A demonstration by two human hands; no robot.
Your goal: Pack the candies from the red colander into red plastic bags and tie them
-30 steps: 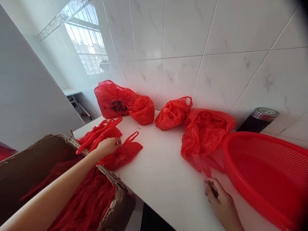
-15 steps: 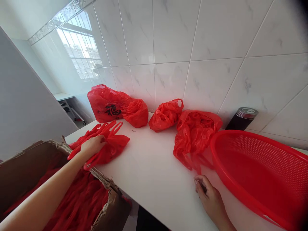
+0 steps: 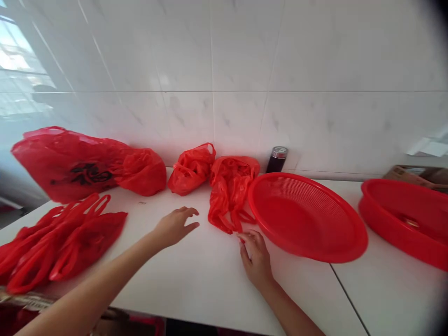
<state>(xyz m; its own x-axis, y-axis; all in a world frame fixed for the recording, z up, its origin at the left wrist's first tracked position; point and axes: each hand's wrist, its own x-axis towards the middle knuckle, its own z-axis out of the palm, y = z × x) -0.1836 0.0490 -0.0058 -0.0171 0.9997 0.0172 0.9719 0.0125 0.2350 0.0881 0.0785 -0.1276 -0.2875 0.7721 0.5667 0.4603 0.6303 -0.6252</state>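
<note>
My left hand (image 3: 177, 227) is over the white table (image 3: 196, 284), its fingers apart and nothing in them. My right hand (image 3: 257, 259) is in front of a crumpled red plastic bag (image 3: 233, 182). Its thumb and fingertips come together in a pinch at the end of that bag's handle, with a bit of red showing there. Left of my left hand lies a flat bunch of red plastic bags (image 3: 77, 242) with loop handles. A smaller knotted red bag (image 3: 192, 168) leans by the wall.
A red plastic basket (image 3: 301, 219) sits right of my right hand, and another red basket (image 3: 395, 228) beyond it. A dark flask (image 3: 276, 160) stands against the tiled wall. Filled red bags (image 3: 66, 158) are at the left, above a cardboard box edge (image 3: 31, 301).
My left hand has let go of the bunch of red bags and moved right, opening. The view has turned right, showing the second basket. My right hand stays by the bag's handles.
</note>
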